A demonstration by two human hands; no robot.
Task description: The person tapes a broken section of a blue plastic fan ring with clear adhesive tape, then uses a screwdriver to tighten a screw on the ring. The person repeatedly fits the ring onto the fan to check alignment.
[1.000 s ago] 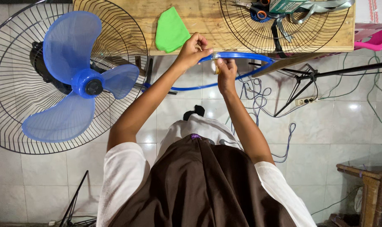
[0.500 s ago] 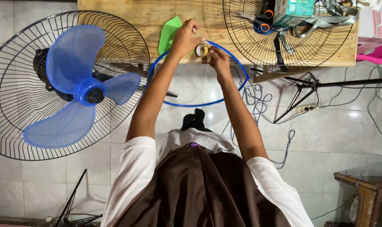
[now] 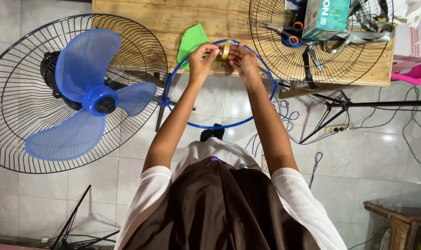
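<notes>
Wooden workbench (image 3: pixel 141 18), both hands pinching small yellowish roll (image 3: pixel 224 50), thin blue ring (image 3: pixel 219 126)

Rough wooden table (image 3: pixel 141 18), glossy tiles (image 3: pixel 372 153)

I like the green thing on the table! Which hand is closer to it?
Left. The left hand is right beside the green piece, almost touching its edge. The right hand is farther over, across the small brass part.

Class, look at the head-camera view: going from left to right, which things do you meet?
Blue-bladed fan → green cloth → left hand → small brass-coloured part → right hand → wire fan guard → pink plastic item.
</notes>
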